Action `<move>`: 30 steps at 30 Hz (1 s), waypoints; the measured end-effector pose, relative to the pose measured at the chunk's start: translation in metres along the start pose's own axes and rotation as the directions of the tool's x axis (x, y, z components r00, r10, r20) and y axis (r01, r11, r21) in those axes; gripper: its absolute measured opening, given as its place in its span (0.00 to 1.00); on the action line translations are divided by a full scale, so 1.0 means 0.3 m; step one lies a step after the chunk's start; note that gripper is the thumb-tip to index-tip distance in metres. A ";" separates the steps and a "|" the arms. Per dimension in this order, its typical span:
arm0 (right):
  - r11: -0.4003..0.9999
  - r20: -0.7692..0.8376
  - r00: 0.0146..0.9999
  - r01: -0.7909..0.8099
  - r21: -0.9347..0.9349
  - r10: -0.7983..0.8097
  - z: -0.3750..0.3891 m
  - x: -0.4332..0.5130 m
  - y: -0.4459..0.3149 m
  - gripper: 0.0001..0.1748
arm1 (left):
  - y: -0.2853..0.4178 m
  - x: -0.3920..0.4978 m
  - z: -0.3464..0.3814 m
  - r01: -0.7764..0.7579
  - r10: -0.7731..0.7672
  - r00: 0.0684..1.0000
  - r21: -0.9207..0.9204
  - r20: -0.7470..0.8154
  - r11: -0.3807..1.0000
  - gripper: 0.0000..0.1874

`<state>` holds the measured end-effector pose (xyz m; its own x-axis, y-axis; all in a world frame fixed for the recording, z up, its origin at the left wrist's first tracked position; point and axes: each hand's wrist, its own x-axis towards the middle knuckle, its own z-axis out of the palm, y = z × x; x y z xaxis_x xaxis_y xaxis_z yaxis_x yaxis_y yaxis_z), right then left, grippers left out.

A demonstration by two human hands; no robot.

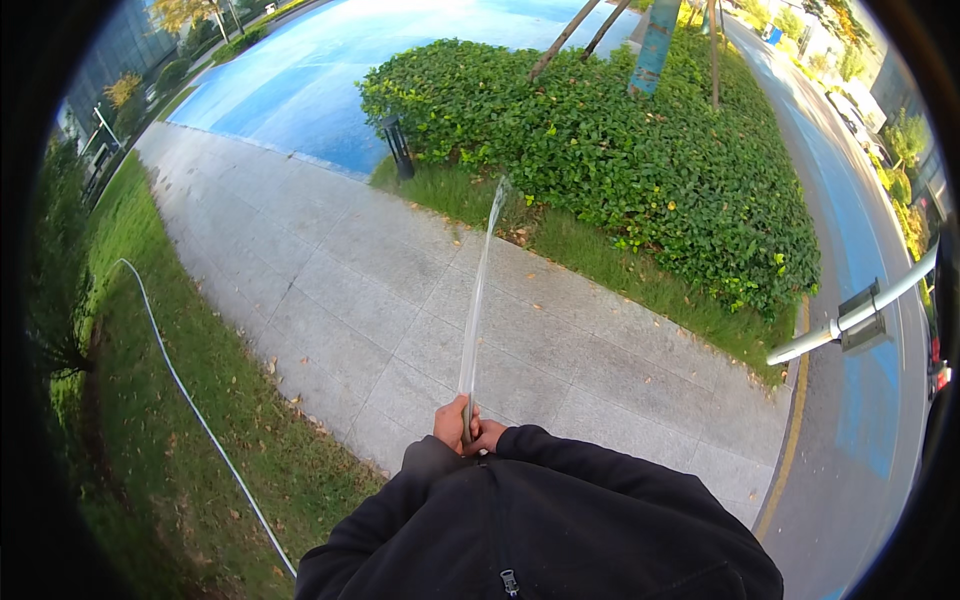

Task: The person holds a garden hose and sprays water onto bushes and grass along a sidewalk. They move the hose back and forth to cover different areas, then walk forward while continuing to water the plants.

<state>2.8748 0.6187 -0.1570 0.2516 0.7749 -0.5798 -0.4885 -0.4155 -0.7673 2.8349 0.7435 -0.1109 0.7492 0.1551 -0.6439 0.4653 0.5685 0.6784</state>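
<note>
Both of my hands meet in front of my dark jacket around the end of a garden hose (467,433). My left hand (449,424) wraps the hose near its mouth. Just below and to the right, my right hand (489,436) grips it too, its fingers partly hidden. A clear stream of water (474,322) shoots forward from the mouth across the paving. It falls at the grassy edge of a clipped green hedge (600,157). How the hose runs behind my hands is hidden by my body and sleeves.
Grey stone paving (360,307) crosses before me. A pale hose (193,405) lies along the lawn (225,390) at left. A black bollard light (398,148) and a wrapped tree trunk (655,49) stand by the hedge. At right, a white pole (889,298) stands near the road (825,420).
</note>
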 end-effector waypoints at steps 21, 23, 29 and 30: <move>0.999 0.023 1.000 0.002 -0.033 -0.001 0.021 0.039 -0.006 0.21 | -0.001 0.002 -0.052 -0.028 0.024 0.999 -0.090 -0.045 0.996 0.21; 0.995 0.041 0.999 -0.005 -0.097 0.009 0.025 0.051 -0.006 0.21 | -0.001 -0.009 -0.055 -0.048 0.039 0.996 -0.110 -0.077 0.993 0.21; 0.989 0.019 0.998 0.059 -0.133 -0.057 -0.007 0.071 0.046 0.19 | 0.007 -0.016 -0.026 -0.030 0.022 0.994 -0.073 -0.107 0.997 0.21; 0.992 0.005 0.998 0.066 -0.107 -0.066 -0.008 0.064 0.047 0.19 | 0.009 -0.016 -0.023 -0.058 0.054 0.994 -0.044 -0.098 0.997 0.21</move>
<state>2.8747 0.6265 -0.1796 0.2790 0.8028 -0.5269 -0.3784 -0.4124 -0.8287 2.8293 0.7498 -0.1086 0.7235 0.2636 -0.6380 0.3996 0.5937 0.6985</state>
